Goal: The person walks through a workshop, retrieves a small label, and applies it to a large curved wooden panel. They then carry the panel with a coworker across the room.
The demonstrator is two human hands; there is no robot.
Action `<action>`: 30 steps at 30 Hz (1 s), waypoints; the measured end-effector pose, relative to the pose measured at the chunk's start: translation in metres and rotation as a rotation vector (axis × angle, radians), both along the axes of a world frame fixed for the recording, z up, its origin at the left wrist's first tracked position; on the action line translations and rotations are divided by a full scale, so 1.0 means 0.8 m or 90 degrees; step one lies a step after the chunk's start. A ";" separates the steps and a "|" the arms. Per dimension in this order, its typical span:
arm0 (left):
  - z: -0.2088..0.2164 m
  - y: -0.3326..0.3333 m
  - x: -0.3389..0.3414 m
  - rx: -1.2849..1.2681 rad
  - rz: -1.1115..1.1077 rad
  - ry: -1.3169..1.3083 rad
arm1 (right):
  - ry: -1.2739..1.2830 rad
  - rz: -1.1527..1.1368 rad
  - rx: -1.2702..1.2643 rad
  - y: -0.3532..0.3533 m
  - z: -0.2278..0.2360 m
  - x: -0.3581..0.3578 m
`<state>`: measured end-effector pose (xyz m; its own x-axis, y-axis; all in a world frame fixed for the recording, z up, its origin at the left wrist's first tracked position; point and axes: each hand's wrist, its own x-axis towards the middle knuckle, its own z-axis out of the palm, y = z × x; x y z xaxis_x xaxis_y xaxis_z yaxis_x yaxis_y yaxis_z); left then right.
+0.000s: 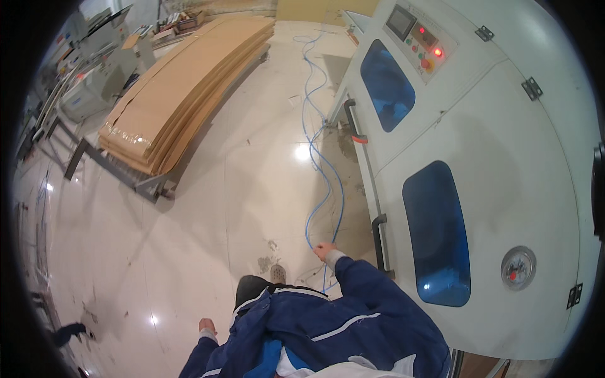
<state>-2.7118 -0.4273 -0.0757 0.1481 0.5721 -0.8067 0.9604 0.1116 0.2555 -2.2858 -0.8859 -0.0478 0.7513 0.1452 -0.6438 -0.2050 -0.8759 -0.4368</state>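
Observation:
My right hand (324, 251) is out in front of my body on the right, its fingers curled in. Behind it in the view, a blue hose (328, 189) runs along the floor in two winding strands; I see no sign of the hand lifting it. The nearest machine part to that hand is a black door handle (379, 242), apart from the fingers. Low at my left side hangs my left hand (207, 325), loosely closed, with nothing visible in it. Both arms wear dark blue sleeves with pale cuffs.
A large white machine (491, 183) with dark blue windows, a lit control panel (419, 41) and a round gauge (518, 268) stands close on the right. Ahead left, brown cardboard sheets (189, 75) lie stacked on a metal frame (113, 167). Other equipment (94, 88) crowds the far left.

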 end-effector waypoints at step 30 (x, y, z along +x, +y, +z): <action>0.022 0.400 1.230 0.002 -0.364 -0.132 | -0.820 -0.402 -0.544 0.069 0.560 1.008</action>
